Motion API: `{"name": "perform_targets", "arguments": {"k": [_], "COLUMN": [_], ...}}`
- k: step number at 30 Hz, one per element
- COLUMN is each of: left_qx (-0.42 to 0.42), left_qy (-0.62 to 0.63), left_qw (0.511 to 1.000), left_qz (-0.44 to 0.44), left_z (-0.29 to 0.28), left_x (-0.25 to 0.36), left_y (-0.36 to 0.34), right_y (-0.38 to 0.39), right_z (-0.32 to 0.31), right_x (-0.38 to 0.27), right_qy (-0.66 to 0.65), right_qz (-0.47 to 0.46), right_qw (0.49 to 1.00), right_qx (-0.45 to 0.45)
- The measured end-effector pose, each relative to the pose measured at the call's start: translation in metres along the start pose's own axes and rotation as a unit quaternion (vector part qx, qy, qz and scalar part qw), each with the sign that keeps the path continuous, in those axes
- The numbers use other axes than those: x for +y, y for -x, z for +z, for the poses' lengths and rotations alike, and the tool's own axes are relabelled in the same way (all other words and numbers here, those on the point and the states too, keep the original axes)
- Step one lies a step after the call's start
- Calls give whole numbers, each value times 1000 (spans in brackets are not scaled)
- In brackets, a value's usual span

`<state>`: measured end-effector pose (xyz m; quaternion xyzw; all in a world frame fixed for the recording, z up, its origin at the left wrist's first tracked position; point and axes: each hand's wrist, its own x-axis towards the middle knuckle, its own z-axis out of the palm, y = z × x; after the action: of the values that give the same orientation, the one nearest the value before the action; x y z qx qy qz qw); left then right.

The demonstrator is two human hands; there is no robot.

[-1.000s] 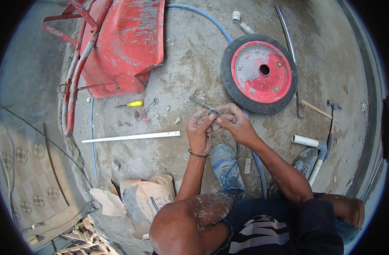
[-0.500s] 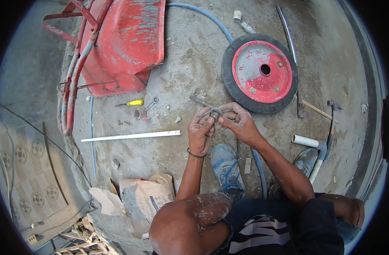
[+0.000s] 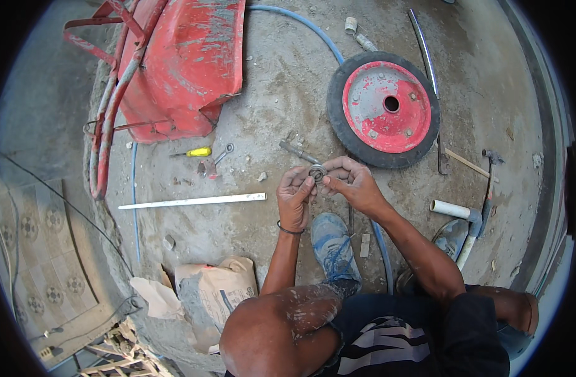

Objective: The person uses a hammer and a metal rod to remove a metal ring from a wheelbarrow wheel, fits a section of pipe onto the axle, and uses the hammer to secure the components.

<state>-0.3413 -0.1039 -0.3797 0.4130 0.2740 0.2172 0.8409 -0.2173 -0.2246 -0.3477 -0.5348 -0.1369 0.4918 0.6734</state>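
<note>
A small round metal bearing (image 3: 317, 172) is held up between my two hands, its ring face turned upward. My left hand (image 3: 294, 198) pinches it from the left, thumb on the near side. My right hand (image 3: 356, 183) grips the opposite edge between thumb and fingers. Just beyond my fingertips, a metal bolt-like rod (image 3: 297, 151) lies on the ground. Farther off to the right rests a wheel (image 3: 358, 119) with a black tyre and a worn red and grey hub, flat on its side with its centre hole showing.
An overturned red wheelbarrow (image 3: 181, 69) occupies the far left. Nearer lie a yellow-handled screwdriver (image 3: 199, 152), a wrench (image 3: 225, 152) and a white pipe (image 3: 193, 201). Right of me are a hammer (image 3: 492, 158) and a jointed pipe (image 3: 451, 208). A torn paper bag (image 3: 228, 286) stands near my knee.
The bearing has tipped so that its round face shows more fully from above. Both hands keep hold of it in nearly the same spot.
</note>
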Motion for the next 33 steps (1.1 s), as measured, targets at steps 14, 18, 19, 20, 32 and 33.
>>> {"name": "perform_targets", "arguments": {"k": [14,18,19,20,32,33], "left_qx": [95,140,158,157,20,17], "left_qy": [-105,-321,-336,-334,-291,-304], "left_qw": [990,937,928,929,949,946], "left_qz": [-20,-4,20,19,121,112], "left_z": [2,6,12,16,29,30], "left_x": [6,4,7,10,18,15], "left_y": [-1,1,2,3,2,3], "right_y": [0,0,1,2,1,2], "right_z": [-6,-9,-9,-9,-10,-13], "right_x": [-1,2,1,1,2,4], "right_qy": [-9,-19,-23,-26,-20,-11], "right_qz": [-12,9,-10,-29,-57,-59], "right_qw": [1000,1000,1000,999,998,998], "right_qx": [-7,-6,-5,-4,-18,-5]}}
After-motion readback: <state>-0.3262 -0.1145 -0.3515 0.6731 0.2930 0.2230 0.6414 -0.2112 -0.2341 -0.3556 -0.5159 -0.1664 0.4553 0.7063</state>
